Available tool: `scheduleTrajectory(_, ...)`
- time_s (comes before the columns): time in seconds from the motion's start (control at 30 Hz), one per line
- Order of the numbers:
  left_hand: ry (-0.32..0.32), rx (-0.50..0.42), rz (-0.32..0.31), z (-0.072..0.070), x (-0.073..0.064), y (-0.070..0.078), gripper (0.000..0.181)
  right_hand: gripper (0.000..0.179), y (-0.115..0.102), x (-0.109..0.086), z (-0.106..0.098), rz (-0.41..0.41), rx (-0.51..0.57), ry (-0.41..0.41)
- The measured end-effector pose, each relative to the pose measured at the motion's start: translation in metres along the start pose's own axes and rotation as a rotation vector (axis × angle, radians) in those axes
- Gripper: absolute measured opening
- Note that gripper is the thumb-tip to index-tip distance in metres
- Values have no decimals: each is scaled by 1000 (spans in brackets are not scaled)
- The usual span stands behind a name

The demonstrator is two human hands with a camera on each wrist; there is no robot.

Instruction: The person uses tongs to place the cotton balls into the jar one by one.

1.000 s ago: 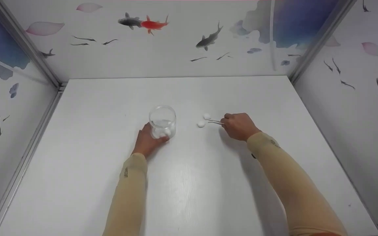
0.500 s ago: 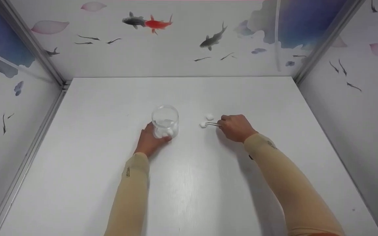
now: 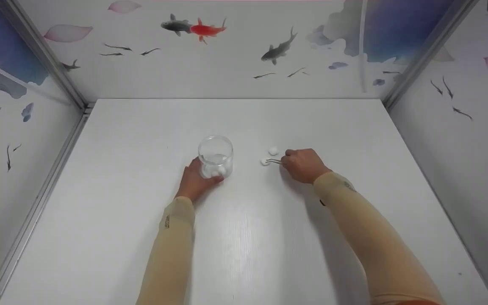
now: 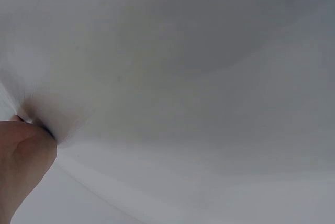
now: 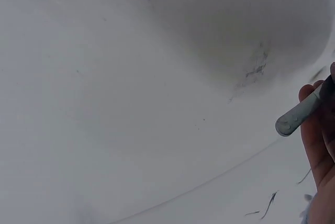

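Left hand [image 3: 197, 181] around clear jar [image 3: 216, 164] — right hand [image 3: 305, 165] around tweezers [image 3: 274, 161], tips at one white ball [image 3: 263, 162].

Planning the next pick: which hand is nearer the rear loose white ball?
Right. The right hand, holding tweezers, is just right of the ball; the left hand, gripping the jar, is farther to its left.

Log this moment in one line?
left hand: grips clear cylindrical jar, white balls inside; right hand: holds silver metal tweezers at white ball; second white ball: nearby
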State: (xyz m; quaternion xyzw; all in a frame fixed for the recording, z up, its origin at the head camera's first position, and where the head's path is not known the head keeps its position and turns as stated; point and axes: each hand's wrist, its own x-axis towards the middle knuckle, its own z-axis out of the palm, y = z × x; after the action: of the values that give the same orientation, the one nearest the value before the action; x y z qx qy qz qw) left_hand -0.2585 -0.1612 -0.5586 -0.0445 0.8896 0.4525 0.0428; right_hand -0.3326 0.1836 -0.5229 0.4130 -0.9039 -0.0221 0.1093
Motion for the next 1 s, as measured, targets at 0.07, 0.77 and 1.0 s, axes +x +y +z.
scheduleTrajectory(0.07, 0, 5, -1, 0, 0, 1, 102, 9, -1, -1, 1, 10, 19, 2)
scheduleTrajectory(0.77, 1, 20, 18, 2, 2, -2, 103, 12, 3, -12, -15, 82, 92, 138)
scheduleTrajectory(1.0, -1, -4, -23, 2, 2, -3, 106, 12, 4, -13, -23, 52, 82, 189)
